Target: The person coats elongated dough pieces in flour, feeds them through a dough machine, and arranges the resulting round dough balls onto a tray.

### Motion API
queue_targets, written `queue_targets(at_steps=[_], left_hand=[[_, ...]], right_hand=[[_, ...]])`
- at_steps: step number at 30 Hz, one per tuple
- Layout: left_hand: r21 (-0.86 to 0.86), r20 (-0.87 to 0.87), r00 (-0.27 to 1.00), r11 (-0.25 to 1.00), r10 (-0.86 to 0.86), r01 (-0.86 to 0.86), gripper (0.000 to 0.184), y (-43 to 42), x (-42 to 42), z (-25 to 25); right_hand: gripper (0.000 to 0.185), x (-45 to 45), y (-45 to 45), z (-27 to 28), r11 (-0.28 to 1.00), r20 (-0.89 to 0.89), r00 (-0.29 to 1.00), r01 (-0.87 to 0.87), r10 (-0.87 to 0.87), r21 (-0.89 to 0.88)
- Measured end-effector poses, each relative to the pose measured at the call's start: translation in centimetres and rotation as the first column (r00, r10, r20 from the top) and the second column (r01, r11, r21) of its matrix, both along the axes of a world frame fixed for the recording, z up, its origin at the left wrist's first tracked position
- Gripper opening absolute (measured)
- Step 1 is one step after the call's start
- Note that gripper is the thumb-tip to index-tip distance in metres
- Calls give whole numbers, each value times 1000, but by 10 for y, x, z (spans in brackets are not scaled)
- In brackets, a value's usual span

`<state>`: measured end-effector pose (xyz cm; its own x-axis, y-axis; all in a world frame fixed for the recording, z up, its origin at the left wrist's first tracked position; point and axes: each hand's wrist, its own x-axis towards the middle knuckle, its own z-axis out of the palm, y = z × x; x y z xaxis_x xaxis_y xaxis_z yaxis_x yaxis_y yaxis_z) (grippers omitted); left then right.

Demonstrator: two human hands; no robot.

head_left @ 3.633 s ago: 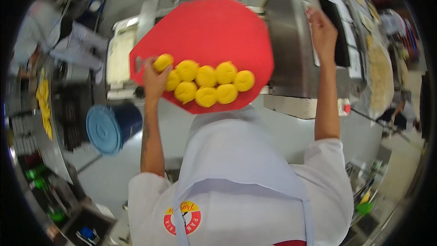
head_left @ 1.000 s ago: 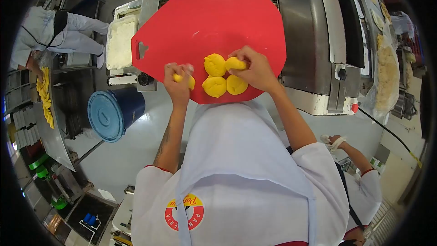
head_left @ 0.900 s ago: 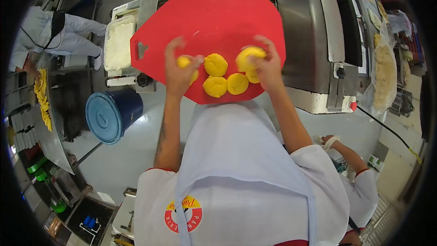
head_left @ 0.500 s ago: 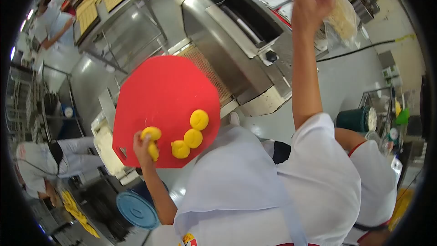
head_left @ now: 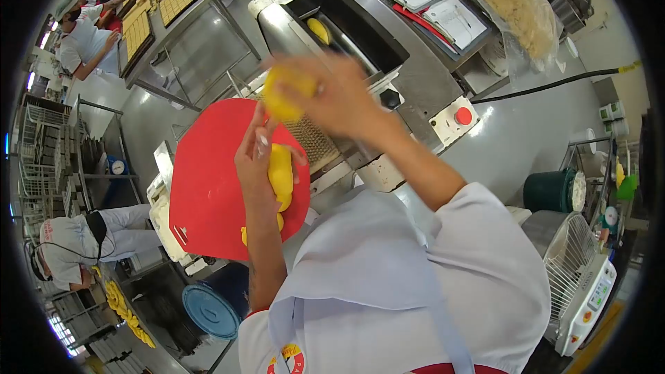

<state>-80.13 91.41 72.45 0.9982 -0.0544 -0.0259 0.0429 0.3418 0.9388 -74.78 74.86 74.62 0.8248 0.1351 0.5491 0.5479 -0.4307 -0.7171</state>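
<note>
My left hand [head_left: 253, 163] is over the red board, its fingers wrapped round smooth yellow dough [head_left: 280, 176]. Fingertips show on the dough's far side. Lower down, more yellow dough is partly hidden by my left wrist. My right hand [head_left: 343, 97], blurred by motion, grips a yellow dough ball [head_left: 289, 90] just above the left hand. Beneath both hands is the red board [head_left: 215, 173], resting at the side of a steel dough machine [head_left: 422, 97]. Another yellow dough piece [head_left: 318, 30] sits in the machine's dark opening beside the roller.
Papers [head_left: 454, 21] and a bag of pale dough [head_left: 512, 7] lie beyond the machine. A red button [head_left: 463, 116] is on its corner. A blue lidded bin [head_left: 211, 308] stands below the board. Co-workers are at the left, one beside a table of trays [head_left: 166, 7].
My right hand has come down and left from the upper right with dough. My left hand has moved up and right. A dough piece now shows in the machine's opening.
</note>
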Motion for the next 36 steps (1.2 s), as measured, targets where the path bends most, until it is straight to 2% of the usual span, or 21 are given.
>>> queue_targets(at_steps=[2, 4, 6, 7, 9, 11, 13, 14, 15, 16, 17, 18, 19, 22, 23, 24, 26, 28, 31, 34, 36], left_hand=[[-1, -58, 998, 1000, -4, 4, 51, 12, -9, -11], [-80, -149, 989, 997, -12, 0, 47, 34, -5, -42], [-222, -269, 963, 974, -13, -49, 43, 60, -1, -75], [-171, -210, 976, 981, 52, -89, 44, 61, -1, -77], [-111, -65, 978, 973, 197, -204, 46, 31, 11, -55], [-207, 40, 998, 977, 55, -45, 50, 2, 23, -27], [-422, 154, 987, 906, 49, 21, 54, -15, 18, 0], [-522, 209, 976, 850, 57, 62, 57, -16, 16, 6], [-442, 259, 959, 897, 112, 14, 63, 2, 11, 1], [-70, 298, 949, 993, 108, -91, 64, 25, 3, -4], [307, 331, 940, 931, 89, -196, 65, 49, -8, -9], [632, 352, 934, 722, 57, -282, 66, 74, -21, -17], [810, 222, 974, 549, 44, -209, 67, 97, -35, -31], [997, -60, 998, 40, 20, 59, 62, 161, -100, -118], [983, -138, 990, -123, 18, 139, 59, 172, -111, -132], [997, -45, 998, 58, -42, 47, 54, 180, -116, -149], [913, 129, 991, 396, -40, -103, 46, 183, -131, -159], [863, 110, 992, 501, -56, -67, 34, 179, -132, -153], [584, -194, 963, 811, 186, -39, 29, 182, -140, -162], [400, -96, 910, 852, 404, -336, 34, 179, -135, -180], [835, 98, 973, 515, 207, -194, 42, 164, -123, -148]], right_hand=[[34, 41, -48, 1, 970, 359, 902, 201, -239, 140], [36, 50, -84, -10, 903, 240, 902, 400, -358, -157], [37, 55, -98, -47, 733, 132, 913, 390, -386, -558], [47, 51, -100, -59, 695, 223, 895, 441, -385, -569], [43, 16, -57, -21, 953, -1, 985, 167, -173, -252], [42, -12, -19, -8, 998, -67, 998, -19, 15, -54], [43, -17, 6, -6, 994, 22, 995, -95, 97, -55], [42, -2, 2, -1, 999, 73, 996, 42, -43, 14], [40, 20, -8, 9, 981, 114, 976, 176, -185, 87], [40, 28, -17, 34, 935, 178, 919, 337, -353, 114], [41, 45, -33, 46, 843, 208, 825, 538, -526, -1], [44, 73, -49, 38, 815, 253, 787, 580, -562, 8], [42, 88, -48, 47, 851, 500, 711, 513, -495, 114], [49, 143, -80, -53, 498, 440, 804, 594, -400, -632], [54, 141, -75, -55, 619, 342, 839, 543, -423, -568], [51, 135, -73, -54, 753, 337, 864, 496, -375, -432], [53, 66, -6, -26, 882, 79, 940, 338, -331, -329], [58, 12, 52, -60, 776, -26, 997, 39, -71, -629], [62, -71, 119, -137, 652, -207, 974, -217, 94, -727], [59, -96, 131, -168, 793, -303, 932, -336, 200, -508], [58, -108, 124, -171, 869, -545, 810, -415, 217, -271]])
